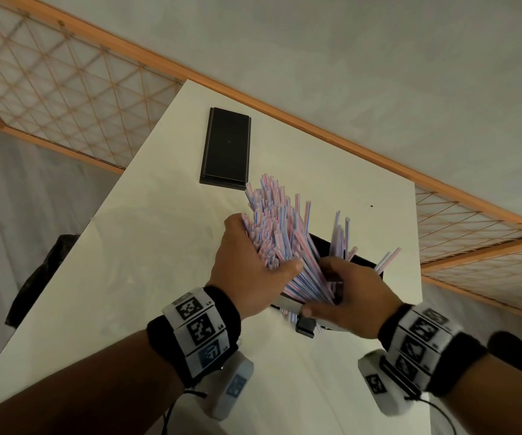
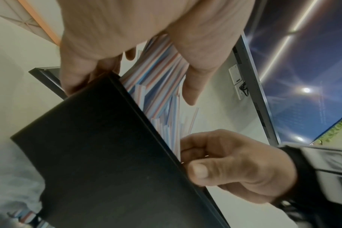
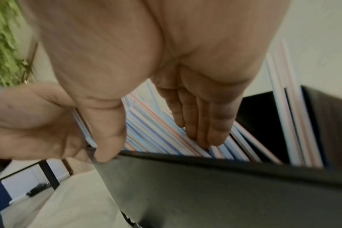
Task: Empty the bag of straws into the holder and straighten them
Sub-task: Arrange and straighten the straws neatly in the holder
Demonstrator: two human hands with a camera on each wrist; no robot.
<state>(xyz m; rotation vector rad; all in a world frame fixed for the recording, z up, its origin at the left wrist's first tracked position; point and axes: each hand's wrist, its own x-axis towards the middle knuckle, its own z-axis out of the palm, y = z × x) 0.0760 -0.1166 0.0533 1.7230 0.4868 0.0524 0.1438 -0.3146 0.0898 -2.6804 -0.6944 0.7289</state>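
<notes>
A thick bundle of red, blue and white striped straws point(image 1: 275, 221) leans out of the black holder point(image 1: 366, 262) toward the far left. My left hand point(image 1: 262, 246) grips the bundle above the rim, fingers on its left side and thumb across the near side. My right hand point(image 1: 322, 287) holds the holder's near wall, with the thumb outside on the rim and the fingers inside against the straws. The right wrist view shows those fingers point(image 3: 205, 135) on the straws point(image 3: 156, 128) just above the holder point(image 3: 205, 185) rim. A few straws point(image 1: 341, 233) stand apart on the holder's right side.
A flat black lid point(image 1: 226, 146) lies on the white table point(image 1: 146, 246) beyond the holder. A couple of loose straws point(image 1: 287, 315) lie by the holder's near corner. A dark shape point(image 1: 43, 277) sits off the table's left edge. A monitor point(image 2: 303, 77) stands to the right.
</notes>
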